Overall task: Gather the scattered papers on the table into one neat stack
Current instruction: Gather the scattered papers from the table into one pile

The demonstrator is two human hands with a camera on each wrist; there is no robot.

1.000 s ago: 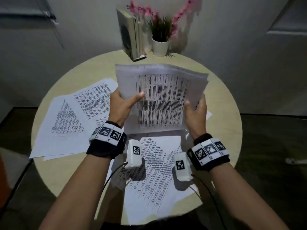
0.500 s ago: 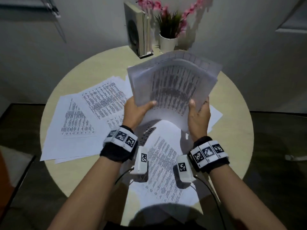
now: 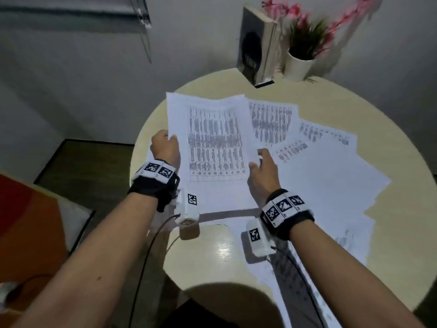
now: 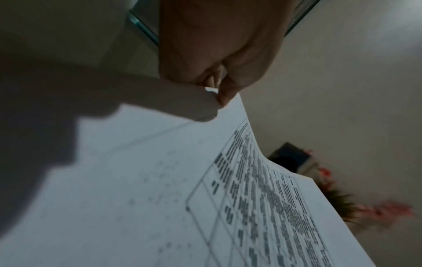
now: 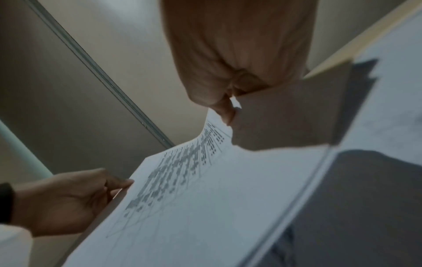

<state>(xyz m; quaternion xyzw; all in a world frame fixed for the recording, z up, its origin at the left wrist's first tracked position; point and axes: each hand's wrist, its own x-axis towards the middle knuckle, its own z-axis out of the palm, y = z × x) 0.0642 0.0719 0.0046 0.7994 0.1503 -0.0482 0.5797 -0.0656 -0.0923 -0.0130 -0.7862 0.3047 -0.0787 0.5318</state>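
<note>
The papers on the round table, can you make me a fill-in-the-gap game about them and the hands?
1. The left hand and the right hand hold the bundle of papers by its two ____.
2. The table under the loose sheets is ____ in shape.
3. The flowers in the white pot are ____ in colour.
4. Beside the pot stands an upright ____.

Missing words: sides; round; pink; book
</note>
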